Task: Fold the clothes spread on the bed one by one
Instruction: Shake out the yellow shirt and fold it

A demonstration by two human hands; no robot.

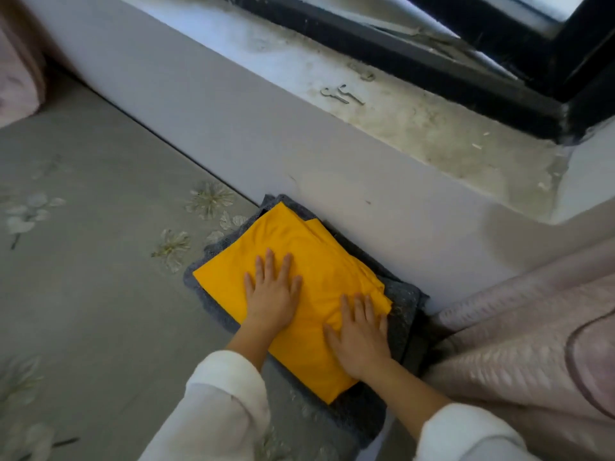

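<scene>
A folded yellow garment [299, 247] lies on top of a folded dark grey fuzzy garment [404, 301], stacked on the bed against the wall. My left hand [273, 294] presses flat on the yellow cloth near its left side, fingers straight and spread. My right hand [359, 334] presses flat on the cloth's right part, fingers straight too. Both wrists wear white sleeves.
The bed sheet [100, 261] is grey-green with pale flower prints and stretches to the left. A white wall [266, 134] and dusty window sill [416, 121] run behind the stack. A pinkish quilt [519, 344] is bunched at the right; another pink fabric [16, 71] sits top left.
</scene>
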